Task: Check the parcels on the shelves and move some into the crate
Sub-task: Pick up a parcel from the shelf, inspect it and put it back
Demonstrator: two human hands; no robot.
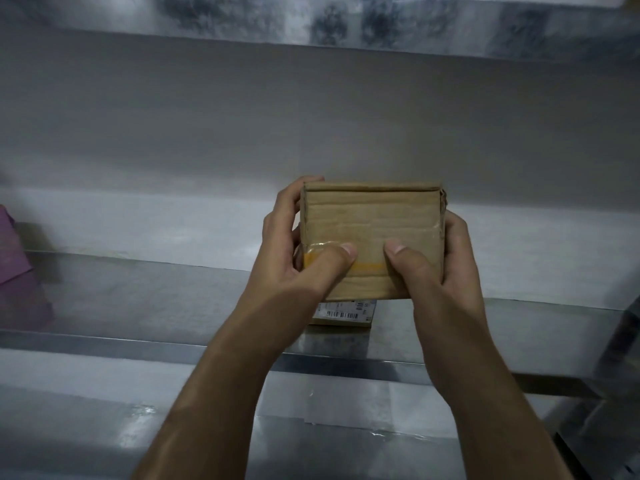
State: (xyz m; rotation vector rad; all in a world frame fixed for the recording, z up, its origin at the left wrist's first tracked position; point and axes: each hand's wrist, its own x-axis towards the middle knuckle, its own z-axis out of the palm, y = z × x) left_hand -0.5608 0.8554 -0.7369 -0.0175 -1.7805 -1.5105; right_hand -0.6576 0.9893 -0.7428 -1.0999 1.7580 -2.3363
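Fingers [313,181] of the left hand [294,251] curl round the left edge of a small cardboard box [370,216], with the thumb pressed flat on its front over a strip of yellow tape [369,266]. The right hand [440,265] grips the right edge the same way, thumb on the front. The box is held upright, just above the metal shelf [156,292]. Below it a flat parcel [343,315] with a barcode label lies on the shelf. A purple bag [17,271] sits far left.

Labelled parcel [341,315] on shelf [173,289], mostly hidden behind held box [372,233]; barcode txt too small to read. Purple item [17,271] cut off at left edge, blurred.
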